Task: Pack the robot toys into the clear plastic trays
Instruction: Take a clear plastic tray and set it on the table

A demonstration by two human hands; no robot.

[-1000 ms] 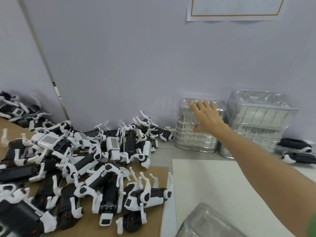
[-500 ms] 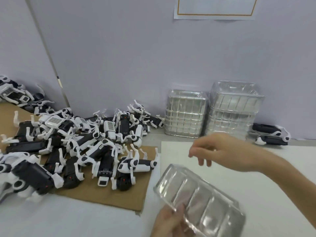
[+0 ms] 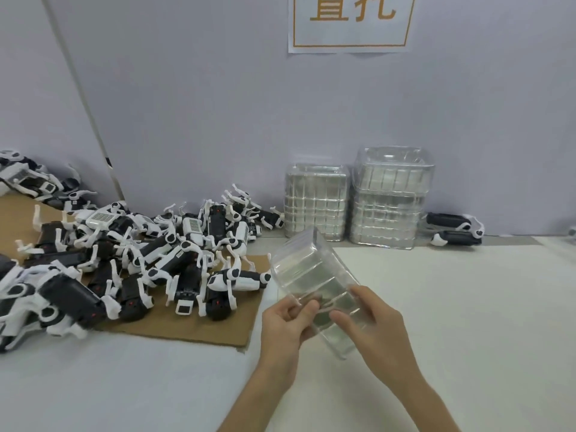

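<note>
I hold a clear plastic tray point(image 3: 307, 269) tilted above the white table, its far end raised. My left hand point(image 3: 285, 325) grips its near left edge with fingers curled over the rim. My right hand point(image 3: 372, 325) grips the near right side, thumb on top. A heap of black-and-white robot toys point(image 3: 140, 257) lies on brown cardboard point(image 3: 187, 327) to the left. The nearest toy point(image 3: 237, 280) lies just left of the tray.
Two stacks of clear trays point(image 3: 316, 201) point(image 3: 391, 198) stand against the back wall. Two more robot toys point(image 3: 453, 227) lie right of the stacks. A paper sign point(image 3: 350, 23) hangs on the wall. White table surface point(image 3: 467, 307) spreads to the right.
My right hand drew back from the tray stacks and came down onto the tray. The tray rose higher and is now held in both hands.
</note>
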